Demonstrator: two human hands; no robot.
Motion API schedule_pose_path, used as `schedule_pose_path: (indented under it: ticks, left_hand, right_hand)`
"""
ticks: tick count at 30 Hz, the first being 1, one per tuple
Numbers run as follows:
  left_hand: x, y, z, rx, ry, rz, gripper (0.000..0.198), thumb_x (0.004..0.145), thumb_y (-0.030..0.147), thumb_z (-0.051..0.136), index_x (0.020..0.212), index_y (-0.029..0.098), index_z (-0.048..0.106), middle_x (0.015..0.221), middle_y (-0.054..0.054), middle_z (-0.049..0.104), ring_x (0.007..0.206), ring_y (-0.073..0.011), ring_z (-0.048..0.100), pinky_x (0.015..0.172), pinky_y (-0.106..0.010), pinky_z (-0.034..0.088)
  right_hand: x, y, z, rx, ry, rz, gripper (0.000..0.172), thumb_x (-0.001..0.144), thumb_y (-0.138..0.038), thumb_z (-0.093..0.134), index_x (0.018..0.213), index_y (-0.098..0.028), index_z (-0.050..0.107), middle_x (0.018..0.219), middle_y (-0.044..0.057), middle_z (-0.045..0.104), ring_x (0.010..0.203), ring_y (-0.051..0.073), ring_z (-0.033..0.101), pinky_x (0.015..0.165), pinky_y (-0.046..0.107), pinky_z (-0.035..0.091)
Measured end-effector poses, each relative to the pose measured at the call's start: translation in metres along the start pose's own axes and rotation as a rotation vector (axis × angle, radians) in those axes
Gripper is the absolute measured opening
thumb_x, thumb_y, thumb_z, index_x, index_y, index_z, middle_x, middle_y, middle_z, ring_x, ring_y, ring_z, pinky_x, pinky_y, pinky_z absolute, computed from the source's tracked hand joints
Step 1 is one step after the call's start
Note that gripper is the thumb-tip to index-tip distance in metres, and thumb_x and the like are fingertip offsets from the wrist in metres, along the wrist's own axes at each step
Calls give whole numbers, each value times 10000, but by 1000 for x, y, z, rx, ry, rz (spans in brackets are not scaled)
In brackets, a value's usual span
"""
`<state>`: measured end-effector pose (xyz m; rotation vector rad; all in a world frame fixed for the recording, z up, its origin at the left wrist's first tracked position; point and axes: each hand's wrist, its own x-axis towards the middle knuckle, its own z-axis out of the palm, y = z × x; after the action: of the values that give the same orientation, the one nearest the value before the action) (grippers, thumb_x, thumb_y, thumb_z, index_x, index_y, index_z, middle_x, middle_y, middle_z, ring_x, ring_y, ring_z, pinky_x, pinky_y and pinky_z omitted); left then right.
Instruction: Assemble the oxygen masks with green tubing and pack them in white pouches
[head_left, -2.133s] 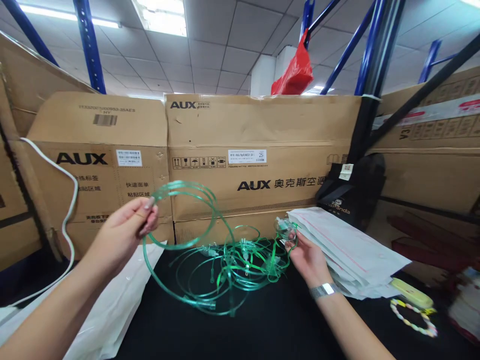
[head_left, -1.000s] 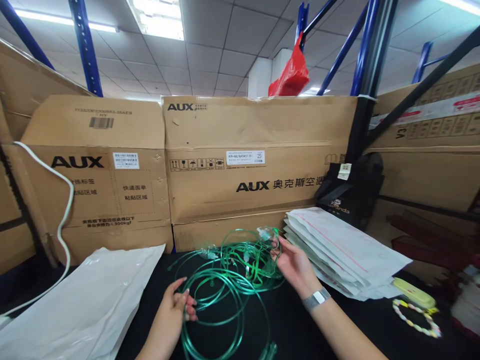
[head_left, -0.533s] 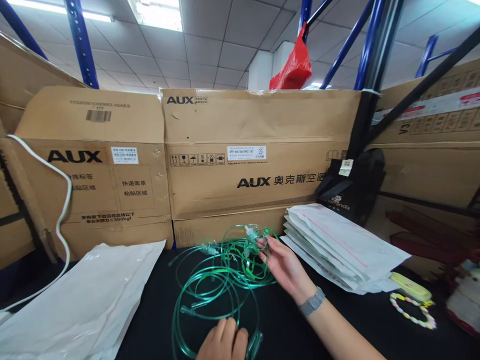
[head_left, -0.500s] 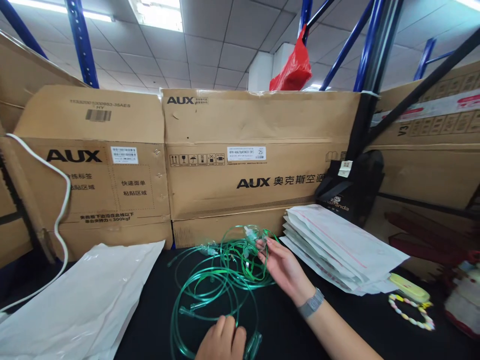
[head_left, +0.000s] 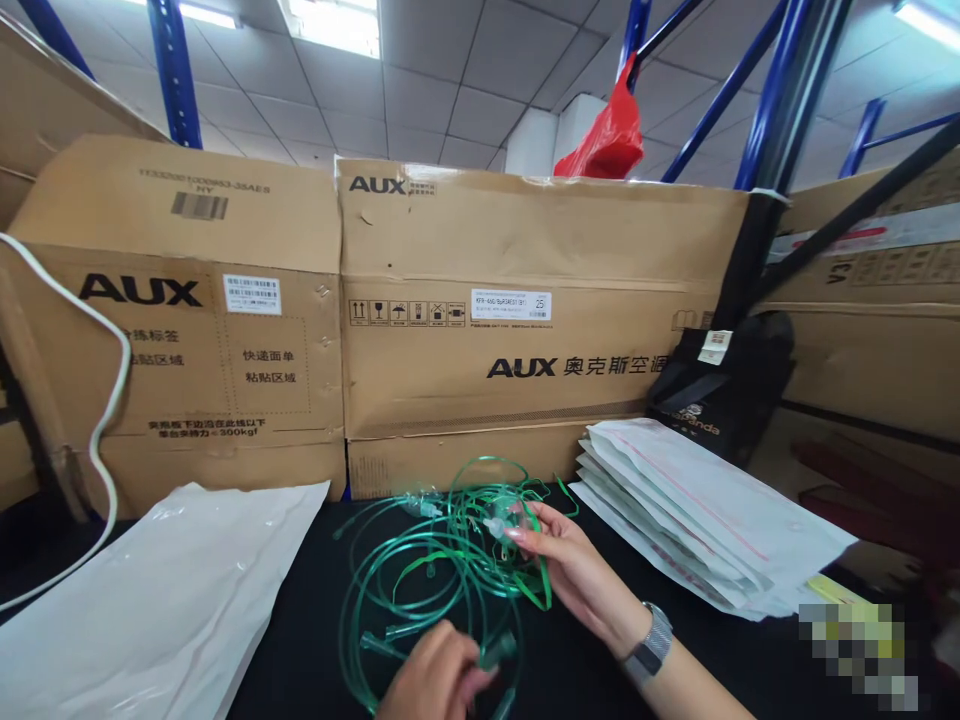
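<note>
Green oxygen tubing [head_left: 405, 545] lies in loose coils on the black tabletop, with clear end connectors near the front. My right hand [head_left: 574, 565], wearing a watch with a mesh band, has its fingers closed on a clear oxygen mask [head_left: 504, 522] with a green elastic strap, at the far side of the coils. Low in the view, my left hand [head_left: 439, 668] is curled and slightly blurred. Its thumb and forefinger pinch the tubing beside a green end connector [head_left: 499, 650]. Another small clear plastic piece [head_left: 424, 503] rests at the back of the tangle.
A white plastic mailer [head_left: 157, 590] lies at the left, and a stack of white mailers [head_left: 697, 500] at the right. Large AUX cartons [head_left: 420, 390] wall off the back. A black bag [head_left: 727, 390] leans by the rack post. A white cable [head_left: 105, 440] hangs at left.
My right hand has shifted slightly right and down with the mask, turning it. My left hand has moved up a little, with a connector blurred beside its fingers. The camera view has shifted slightly.
</note>
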<state>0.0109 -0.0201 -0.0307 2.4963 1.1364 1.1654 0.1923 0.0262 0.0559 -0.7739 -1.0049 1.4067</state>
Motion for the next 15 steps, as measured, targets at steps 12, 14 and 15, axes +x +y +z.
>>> schedule_pose_path:
  ticks: [12,14,15]
  left_hand:
    - [16,8,-28,-463,-4,-467,290,858,387,338,866,199,558,663,5,533,565,-145,482,559,-240,387]
    - [16,10,-29,-455,-19,-474,288,863,390,325,888,196,536,602,26,500,542,-142,463,537,-235,370]
    - [16,11,-30,-446,-35,-469,289,866,390,322,858,196,535,593,27,500,552,-143,470,544,-233,370]
  right_hand:
    - [-2,1,-2,-221,-200,118,321,473,-60,777,658,-171,538,579,-78,549,519,53,479,509,159,389]
    - [-3,-1,-1,-241,-207,118,338,463,-52,774,657,-175,526,576,-84,535,512,52,467,507,163,396]
    - [-4,-2,0,-253,-212,115,345,459,-51,774,656,-177,521,574,-86,530,512,53,463,508,167,400]
